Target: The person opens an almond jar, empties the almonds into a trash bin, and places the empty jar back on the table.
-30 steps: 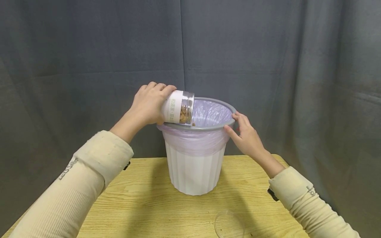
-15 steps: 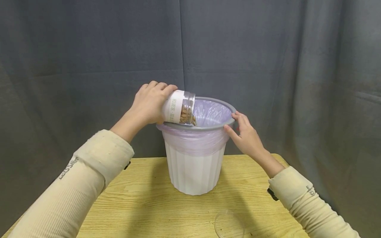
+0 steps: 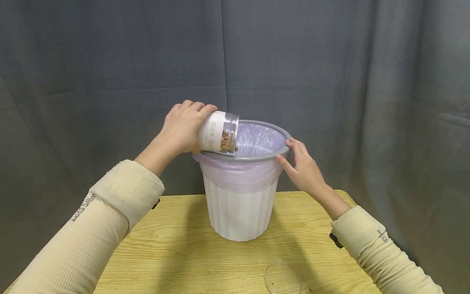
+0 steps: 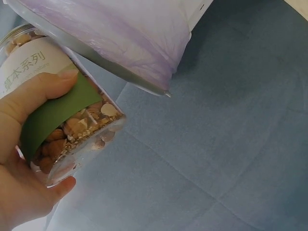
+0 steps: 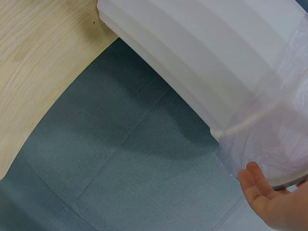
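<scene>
My left hand (image 3: pixel 183 126) grips a clear jar (image 3: pixel 217 132) with a white and green label. It lies on its side, its open mouth over the left rim of the trash can (image 3: pixel 240 212). Brown nut-like pieces (image 3: pixel 227 142) gather at the jar's mouth; more pieces (image 4: pixel 72 127) show behind the label in the left wrist view. The white can stands upright, lined with a pale purple bag (image 3: pixel 257 136) folded over its grey rim. My right hand (image 3: pixel 304 167) holds the rim at the right, fingers (image 5: pixel 252 180) against the bag's outside in the right wrist view.
A clear round lid (image 3: pixel 282 277) lies on the wooden table (image 3: pixel 147 253) near the front edge. Small dark crumbs dot the wood around it. A grey curtain (image 3: pixel 110 81) hangs behind the table and along both sides.
Pieces bulged out of the jar's mouth half a second ago; now fewer stick out, and those visible inside have shifted. The jar has drawn slightly left. My right hand stays at the rim.
</scene>
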`<state>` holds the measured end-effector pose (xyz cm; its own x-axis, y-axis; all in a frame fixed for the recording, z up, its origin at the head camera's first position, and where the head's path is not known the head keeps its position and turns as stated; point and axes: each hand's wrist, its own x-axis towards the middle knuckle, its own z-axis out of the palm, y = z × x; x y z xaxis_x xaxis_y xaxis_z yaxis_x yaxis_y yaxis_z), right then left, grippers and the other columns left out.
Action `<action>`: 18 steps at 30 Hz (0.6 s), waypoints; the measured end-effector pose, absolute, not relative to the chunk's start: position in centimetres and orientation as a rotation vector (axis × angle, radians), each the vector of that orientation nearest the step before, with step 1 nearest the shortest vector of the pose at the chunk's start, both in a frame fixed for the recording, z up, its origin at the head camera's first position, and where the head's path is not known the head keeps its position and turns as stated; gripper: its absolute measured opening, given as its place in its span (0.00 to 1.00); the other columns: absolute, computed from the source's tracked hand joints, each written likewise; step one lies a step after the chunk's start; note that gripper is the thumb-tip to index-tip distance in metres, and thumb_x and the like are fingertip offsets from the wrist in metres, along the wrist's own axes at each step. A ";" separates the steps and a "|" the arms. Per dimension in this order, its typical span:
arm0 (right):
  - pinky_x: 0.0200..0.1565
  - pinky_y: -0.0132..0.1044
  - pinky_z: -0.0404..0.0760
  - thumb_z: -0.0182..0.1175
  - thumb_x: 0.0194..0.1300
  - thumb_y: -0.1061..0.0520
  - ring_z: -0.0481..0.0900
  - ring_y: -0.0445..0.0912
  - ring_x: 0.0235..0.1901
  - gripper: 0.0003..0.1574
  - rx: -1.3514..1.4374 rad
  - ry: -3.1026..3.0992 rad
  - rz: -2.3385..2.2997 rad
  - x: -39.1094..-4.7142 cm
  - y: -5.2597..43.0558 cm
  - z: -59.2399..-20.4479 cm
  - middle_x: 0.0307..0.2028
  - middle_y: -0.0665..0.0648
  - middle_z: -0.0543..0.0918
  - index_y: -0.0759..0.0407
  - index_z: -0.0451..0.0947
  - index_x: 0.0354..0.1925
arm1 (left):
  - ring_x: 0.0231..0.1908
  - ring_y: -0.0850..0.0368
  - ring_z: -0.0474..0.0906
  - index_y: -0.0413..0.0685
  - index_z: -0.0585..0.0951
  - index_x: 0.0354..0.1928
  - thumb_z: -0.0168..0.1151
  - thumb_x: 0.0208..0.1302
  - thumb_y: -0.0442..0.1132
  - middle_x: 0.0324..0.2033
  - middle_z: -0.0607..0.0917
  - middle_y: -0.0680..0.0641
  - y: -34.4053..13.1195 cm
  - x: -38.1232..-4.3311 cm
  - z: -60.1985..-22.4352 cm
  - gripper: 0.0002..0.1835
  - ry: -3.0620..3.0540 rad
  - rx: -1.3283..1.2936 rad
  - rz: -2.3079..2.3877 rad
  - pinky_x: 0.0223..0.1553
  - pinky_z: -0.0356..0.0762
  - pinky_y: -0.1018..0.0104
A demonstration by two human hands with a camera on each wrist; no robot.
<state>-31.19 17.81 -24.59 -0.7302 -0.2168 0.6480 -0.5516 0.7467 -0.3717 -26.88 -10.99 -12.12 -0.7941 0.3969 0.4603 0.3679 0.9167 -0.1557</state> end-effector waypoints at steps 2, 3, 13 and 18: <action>0.39 0.51 0.76 0.46 0.66 0.38 0.76 0.58 0.44 0.41 0.578 -2.359 0.750 -31.2 17.8 -24.6 0.65 0.64 0.58 0.66 0.58 0.64 | 0.56 0.44 0.63 0.50 0.66 0.62 0.75 0.28 0.30 0.56 0.72 0.43 -11.0 -26.8 -12.1 0.49 -2.573 -0.552 0.080 0.56 0.60 0.50; 0.39 0.51 0.76 0.46 0.66 0.38 0.76 0.58 0.44 0.41 0.579 -2.361 0.749 -31.2 17.8 -24.6 0.65 0.64 0.58 0.66 0.58 0.64 | 0.55 0.44 0.64 0.50 0.66 0.62 0.75 0.28 0.30 0.56 0.72 0.43 -11.0 -26.9 -12.0 0.49 -2.571 -0.553 0.080 0.56 0.60 0.50; 0.39 0.51 0.76 0.46 0.67 0.38 0.76 0.58 0.44 0.41 0.580 -2.361 0.749 -31.1 17.8 -24.6 0.65 0.64 0.58 0.66 0.58 0.64 | 0.56 0.44 0.63 0.50 0.66 0.61 0.73 0.31 0.31 0.55 0.72 0.43 -10.8 -26.9 -12.0 0.47 -2.554 -0.574 0.100 0.57 0.59 0.50; 0.39 0.51 0.76 0.46 0.67 0.38 0.76 0.58 0.44 0.41 0.584 -2.364 0.748 -31.2 17.7 -24.6 0.65 0.64 0.58 0.66 0.57 0.64 | 0.56 0.43 0.63 0.50 0.66 0.61 0.74 0.31 0.30 0.55 0.72 0.43 -11.0 -27.0 -12.1 0.47 -2.550 -0.571 0.112 0.58 0.58 0.50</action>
<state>-31.18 17.74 -24.63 -0.7325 -0.2243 0.6428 -0.5532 0.7463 -0.3700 -27.00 -11.01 -12.07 -0.7757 0.4186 0.4723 0.3757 0.9076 -0.1873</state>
